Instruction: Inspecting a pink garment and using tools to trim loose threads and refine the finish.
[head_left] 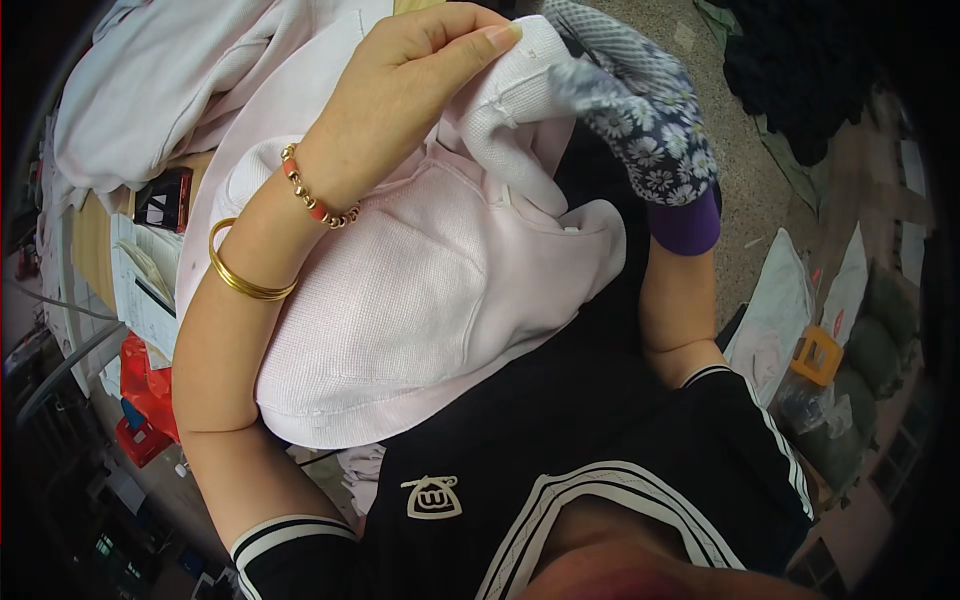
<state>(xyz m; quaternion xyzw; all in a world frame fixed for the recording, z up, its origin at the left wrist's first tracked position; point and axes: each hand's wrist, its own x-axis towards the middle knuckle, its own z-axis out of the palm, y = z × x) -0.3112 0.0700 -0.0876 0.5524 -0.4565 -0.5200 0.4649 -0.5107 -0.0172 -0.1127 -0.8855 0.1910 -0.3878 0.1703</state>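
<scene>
The pale pink, fine-knit garment (390, 290) lies bunched across the person's lap and against the black short-sleeved top (540, 430), with nothing rigid seen beneath it, so its own weight could pull it out of place. Its narrow raised end is pinched between the thumb and fingers of the left hand (440, 55), near the top of the view; that small grip is the only clear one, and if it loosened, the end would probably drop back into the folds. The right hand cannot be made out past the dark daisy-print cloth sleeve (650, 140) with its purple cuff (688, 228), so I cannot tell whether it is spread or closed, or whether it holds the knit. The sleeve's far end is blurred right beside the raised end; a quick tug there might stretch the stitches or twist the edge. The left wrist carries a bracelet of gold and orange-red beads (308, 192), close against the knit, and a loop of yarn could catch on it and pull. Thin gold-coloured bangles (250, 275) further up the forearm pose the same risk. Should the folds slide past the lap's right side, they could reach the speckled floor (745, 190) and pick up dirt. On the left, a similar pale heap of cloth (140, 110) lies by the bench's upper edge (93, 240), where the two could get mixed up.
</scene>
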